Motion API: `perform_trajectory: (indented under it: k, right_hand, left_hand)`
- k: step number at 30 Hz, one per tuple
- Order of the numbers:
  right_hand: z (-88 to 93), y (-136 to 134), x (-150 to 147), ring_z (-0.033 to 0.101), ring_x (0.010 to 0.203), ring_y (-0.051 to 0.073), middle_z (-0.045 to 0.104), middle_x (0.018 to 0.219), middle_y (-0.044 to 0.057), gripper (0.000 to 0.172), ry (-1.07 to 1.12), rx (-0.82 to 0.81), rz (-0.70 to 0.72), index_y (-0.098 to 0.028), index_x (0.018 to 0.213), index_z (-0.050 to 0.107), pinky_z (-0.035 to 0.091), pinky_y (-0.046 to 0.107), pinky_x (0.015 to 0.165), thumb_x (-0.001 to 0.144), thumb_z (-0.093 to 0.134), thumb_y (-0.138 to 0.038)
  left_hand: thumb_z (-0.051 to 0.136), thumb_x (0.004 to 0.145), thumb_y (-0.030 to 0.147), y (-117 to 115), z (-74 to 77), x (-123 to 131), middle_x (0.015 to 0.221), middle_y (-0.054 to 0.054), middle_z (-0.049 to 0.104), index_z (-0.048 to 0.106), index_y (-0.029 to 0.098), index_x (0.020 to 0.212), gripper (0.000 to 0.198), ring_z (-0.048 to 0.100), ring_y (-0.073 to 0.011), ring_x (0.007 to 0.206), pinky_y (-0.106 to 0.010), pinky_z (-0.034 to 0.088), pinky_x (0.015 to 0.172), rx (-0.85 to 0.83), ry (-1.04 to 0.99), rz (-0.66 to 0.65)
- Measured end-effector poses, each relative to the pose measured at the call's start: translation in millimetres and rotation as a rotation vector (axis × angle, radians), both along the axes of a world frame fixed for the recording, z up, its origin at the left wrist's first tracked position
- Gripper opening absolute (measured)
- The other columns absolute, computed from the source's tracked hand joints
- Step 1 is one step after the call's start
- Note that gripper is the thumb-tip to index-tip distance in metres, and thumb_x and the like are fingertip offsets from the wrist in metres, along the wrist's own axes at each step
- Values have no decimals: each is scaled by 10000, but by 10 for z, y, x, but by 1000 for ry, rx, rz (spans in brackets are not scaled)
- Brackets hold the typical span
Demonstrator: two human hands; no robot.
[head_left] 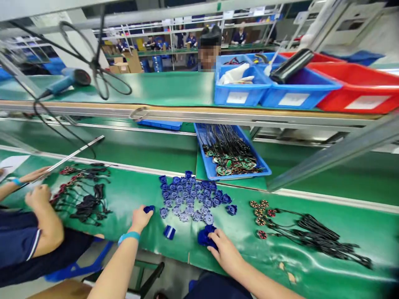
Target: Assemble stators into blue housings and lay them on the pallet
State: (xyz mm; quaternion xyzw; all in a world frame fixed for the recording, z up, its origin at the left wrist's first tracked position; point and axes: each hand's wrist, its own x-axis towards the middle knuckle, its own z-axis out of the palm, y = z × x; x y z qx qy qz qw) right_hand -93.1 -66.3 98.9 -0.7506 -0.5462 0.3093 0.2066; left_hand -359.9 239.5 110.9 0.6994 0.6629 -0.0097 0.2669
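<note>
My left hand point(140, 217) pinches a small blue plastic part point(149, 208) on the green belt point(131, 195), just left of a pile of several blue round parts point(191, 197). My right hand point(225, 249) rests at the belt's near edge with its fingers closed on a clump of blue parts point(204, 236). A single blue piece point(169, 232) lies between my hands. To the right lie small round coil boards with black cables point(311, 236).
A co-worker at the left has both hands point(37, 187) over red-and-black cabled parts point(84, 195). A blue tray point(205, 166) of cabled boards sits beyond the pile. Blue bins point(240, 93) and a red bin point(358, 89) stand on the upper shelf, with a heat gun point(67, 79).
</note>
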Motion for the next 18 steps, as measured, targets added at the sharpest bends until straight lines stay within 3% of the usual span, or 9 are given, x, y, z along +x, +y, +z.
perform_trajectory:
  k: [2,4,6,8,11,14,16,18]
  right_hand:
    - [-95,-177,253,643,971,248,581,1114,116,303,-53,-49,-51,-207,1146,650,523,378,920,862,543,-218]
    - [-229,-297,489,657,923,266,590,1092,135,312,-112,-61,-90,-196,1140,661,538,401,898,874,506,-242]
    - [-387,-343,693,661,899,286,597,1079,145,315,-178,-21,-110,-214,1124,673,550,423,879,898,468,-292]
    - [-535,-316,852,662,899,304,598,1084,154,353,-255,54,-114,-213,1131,675,556,444,875,913,439,-359]
    - [-658,-180,990,656,957,351,576,1157,215,488,-388,186,-108,-126,1188,656,546,502,913,922,398,-441]
    - [-616,8,921,625,1053,423,535,1273,264,525,-494,287,-154,-129,1186,654,524,579,928,936,363,-486]
    - [-540,152,668,614,1088,439,550,1283,249,478,-474,347,-149,-188,1150,666,520,594,929,939,378,-506]
    - [-486,320,223,608,1139,422,580,1273,222,443,-371,389,-48,-225,1143,669,514,573,969,937,412,-522]
  left_hand:
    - [645,843,408,-6,-78,203,1203,-251,650,555,43,1335,620,575,-383,1270,-486,457,1072,63,0,-8]
    - [632,867,467,-60,-52,263,1418,-280,502,422,48,1460,757,432,-387,1418,-494,395,1141,136,-11,-19]
    - [631,872,504,-135,87,158,1548,-254,363,362,98,1506,800,321,-364,1493,-478,359,1177,208,-18,-33]
    - [629,874,519,-239,348,-127,1585,-214,324,393,141,1491,761,337,-335,1489,-450,361,1187,336,-36,-54]
    - [574,906,521,-531,892,-894,1562,-182,375,458,159,1423,642,406,-304,1446,-433,348,1207,575,-33,-17]
    - [510,910,556,-1080,1320,-2030,1474,-160,495,502,177,1361,589,460,-302,1405,-462,343,1213,835,69,219]
    - [475,874,616,-1579,1341,-2897,1421,-138,565,525,219,1351,623,493,-335,1381,-519,370,1185,948,205,488]
    - [464,822,661,-2127,1086,-3692,1472,-83,557,452,345,1423,679,485,-376,1392,-602,408,1123,869,348,777]
